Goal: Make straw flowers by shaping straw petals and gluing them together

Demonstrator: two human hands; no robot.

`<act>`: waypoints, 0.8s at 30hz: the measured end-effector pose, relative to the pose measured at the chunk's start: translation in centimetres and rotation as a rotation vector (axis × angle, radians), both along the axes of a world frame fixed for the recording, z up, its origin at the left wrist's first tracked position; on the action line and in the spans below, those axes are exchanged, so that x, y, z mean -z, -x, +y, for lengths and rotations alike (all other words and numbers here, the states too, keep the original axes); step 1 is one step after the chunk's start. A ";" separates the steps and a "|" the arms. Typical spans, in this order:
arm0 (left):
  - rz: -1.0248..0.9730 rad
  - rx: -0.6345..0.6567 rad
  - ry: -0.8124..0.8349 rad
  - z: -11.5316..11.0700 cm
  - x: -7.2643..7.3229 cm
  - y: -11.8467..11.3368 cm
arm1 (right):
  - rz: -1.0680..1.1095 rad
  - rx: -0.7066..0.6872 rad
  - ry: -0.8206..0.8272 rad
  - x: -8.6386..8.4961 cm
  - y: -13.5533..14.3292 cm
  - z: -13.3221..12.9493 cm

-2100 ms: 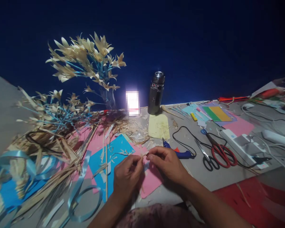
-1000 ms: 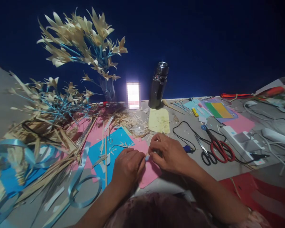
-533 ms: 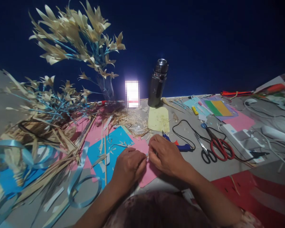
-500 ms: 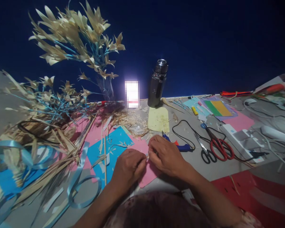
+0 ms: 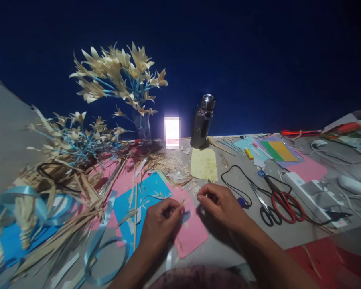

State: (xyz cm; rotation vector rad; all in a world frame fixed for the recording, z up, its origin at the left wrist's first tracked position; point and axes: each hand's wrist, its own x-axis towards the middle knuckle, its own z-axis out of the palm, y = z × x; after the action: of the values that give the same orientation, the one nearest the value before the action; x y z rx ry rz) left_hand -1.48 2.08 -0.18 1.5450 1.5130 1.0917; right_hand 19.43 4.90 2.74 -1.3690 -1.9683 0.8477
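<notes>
Over a pink sheet (image 5: 195, 237), my left hand (image 5: 164, 218) pinches a small pale husk piece (image 5: 182, 203) between thumb and fingertips. A short way to the right, my right hand (image 5: 219, 202) has its thumb and index finger together; anything between them is too small to make out. The hands are apart. Behind the right hand lies a blue-handled tool (image 5: 242, 202), mostly hidden by the hand, with a black cord. A blue sheet (image 5: 153, 186) strewn with pale scraps lies left of the pink one.
At the left, husk flowers (image 5: 117, 76) on blue stems rise behind dried husk strips (image 5: 87, 196) and light-blue ribbon (image 5: 108, 243). A dark flask (image 5: 202, 124) stands at the back. Black scissors (image 5: 267, 214), red scissors (image 5: 289, 206) and a power strip (image 5: 303, 188) lie at the right.
My hands have drawn apart; the husk piece stays in the left and the right has shifted to the right. The view has tilted up, so things sit lower.
</notes>
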 end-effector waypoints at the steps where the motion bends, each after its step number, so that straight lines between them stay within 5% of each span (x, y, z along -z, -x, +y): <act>1: -0.006 -0.003 -0.001 0.0 0.0 0.0 | -0.025 -0.008 -0.015 0.0 0.1 0.2; 6: -0.161 -0.008 0.134 0.4 0.0 0.7 | -0.291 0.025 -0.045 0.1 -0.1 3.6; 11: -0.484 -0.012 0.317 0.6 0.1 1.2 | -0.532 0.110 -0.035 1.3 0.1 10.9; 16: -0.585 -0.139 0.307 0.4 -0.3 1.2 | -0.636 0.133 -0.061 2.9 1.6 16.9; 24: -0.735 -0.208 0.415 1.5 0.0 2.4 | -0.763 0.164 -0.085 5.0 4.9 20.9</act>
State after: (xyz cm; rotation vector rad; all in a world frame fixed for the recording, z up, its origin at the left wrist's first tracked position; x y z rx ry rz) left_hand -3.87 3.59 -0.19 0.6053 1.2729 1.1870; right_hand 14.52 25.81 -2.22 -1.9577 -2.3384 0.1490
